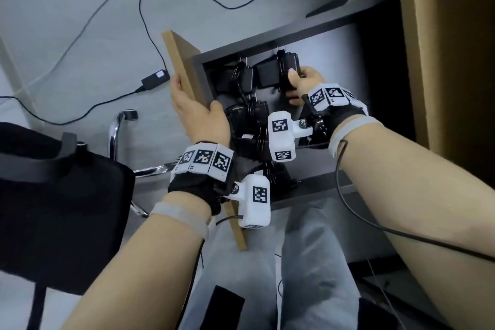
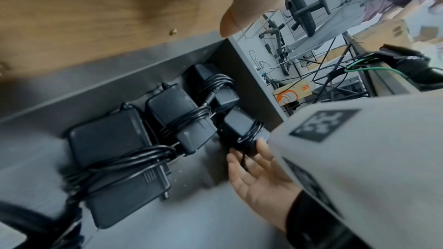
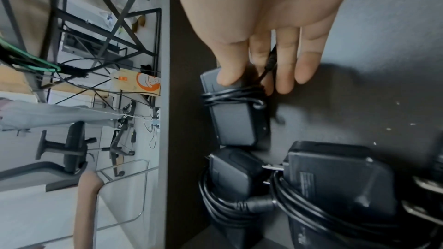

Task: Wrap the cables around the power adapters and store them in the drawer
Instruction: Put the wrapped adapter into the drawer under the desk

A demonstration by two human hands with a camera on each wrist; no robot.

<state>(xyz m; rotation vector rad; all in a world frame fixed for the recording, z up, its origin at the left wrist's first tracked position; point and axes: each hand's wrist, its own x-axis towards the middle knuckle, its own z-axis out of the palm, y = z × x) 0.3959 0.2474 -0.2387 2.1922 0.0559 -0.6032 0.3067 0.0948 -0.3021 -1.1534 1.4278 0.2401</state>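
The grey drawer (image 1: 270, 39) stands pulled out, and my left hand (image 1: 199, 116) grips its wooden front (image 1: 180, 61), thumb (image 2: 237, 12) on the inner side. Inside lie several black power adapters (image 1: 247, 79) with cables wound round them (image 2: 184, 120). My right hand (image 1: 304, 82) reaches into the far right part of the drawer and pinches another wrapped adapter (image 1: 288, 68), also seen in the right wrist view (image 3: 233, 122). The thumb (image 3: 231, 67) lies on its top. The fingers run down its side, with the cable plug (image 3: 269, 65) between them.
A black office chair (image 1: 56, 195) stands at the left. Black cables (image 1: 150, 11) and a loose adapter (image 1: 156, 78) lie on the grey floor. The wooden cabinet side (image 1: 444, 61) rises at the right. My grey-trousered legs (image 1: 310, 262) are below the drawer.
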